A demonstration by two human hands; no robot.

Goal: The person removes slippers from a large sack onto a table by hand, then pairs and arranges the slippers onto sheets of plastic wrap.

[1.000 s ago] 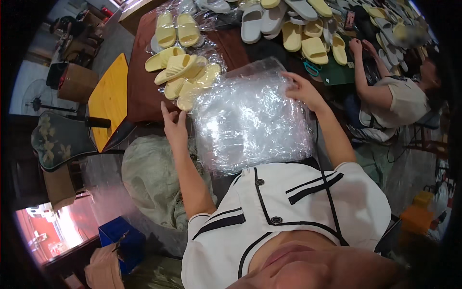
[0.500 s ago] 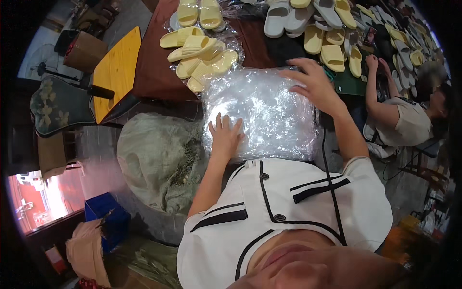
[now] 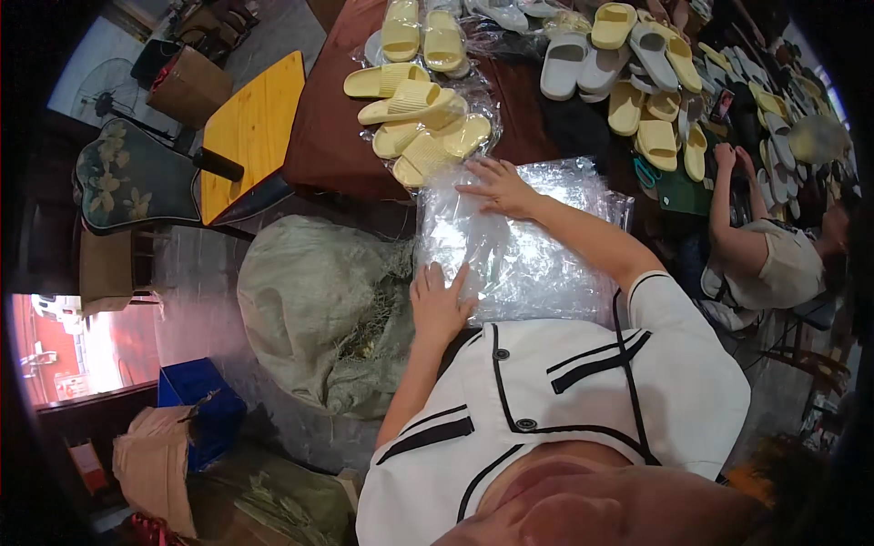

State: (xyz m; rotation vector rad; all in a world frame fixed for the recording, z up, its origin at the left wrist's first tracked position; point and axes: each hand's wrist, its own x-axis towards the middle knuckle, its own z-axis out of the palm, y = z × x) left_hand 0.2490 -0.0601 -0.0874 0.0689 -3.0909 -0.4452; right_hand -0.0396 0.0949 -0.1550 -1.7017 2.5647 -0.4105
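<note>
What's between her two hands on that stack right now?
In the head view, only crinkled clear plastic bags lie between the left hand and the right hand; both rest flat on the stack.

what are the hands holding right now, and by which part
Nothing is gripped. Both hands lie flat on the stack of clear plastic bags: the left hand on its near left corner, the right hand on its far edge.

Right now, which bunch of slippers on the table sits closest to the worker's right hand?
The pale yellow slippers wrapped in clear plastic, just beyond the right hand. The grey and yellow pairs lie farther off to the right.
</note>
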